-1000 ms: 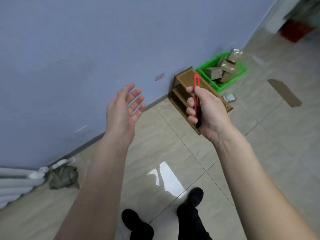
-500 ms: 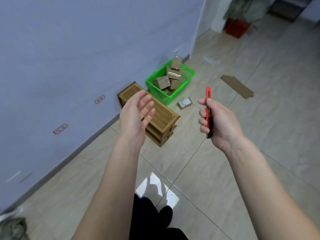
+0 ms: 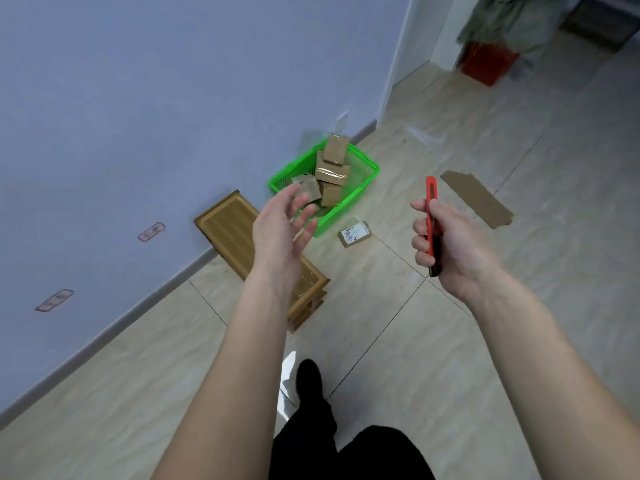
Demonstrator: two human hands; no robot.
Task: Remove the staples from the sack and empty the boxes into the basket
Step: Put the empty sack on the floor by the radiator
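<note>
A red knife (image 3: 433, 225) is gripped upright in the right hand (image 3: 446, 244); the left hand (image 3: 280, 233), empty and spread, is raised nearer the basket (image 3: 360, 188) of boxes (image 3: 332, 168) ahead by the wall.

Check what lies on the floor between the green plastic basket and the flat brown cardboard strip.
Bare beige tile, in the head view: nothing lies between the green plastic basket and the flat brown cardboard strip.

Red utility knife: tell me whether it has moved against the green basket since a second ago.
Yes. The red utility knife, gripped in the right hand, now sits right of the green basket; a second ago it was left of it, over the wooden rack.
</note>
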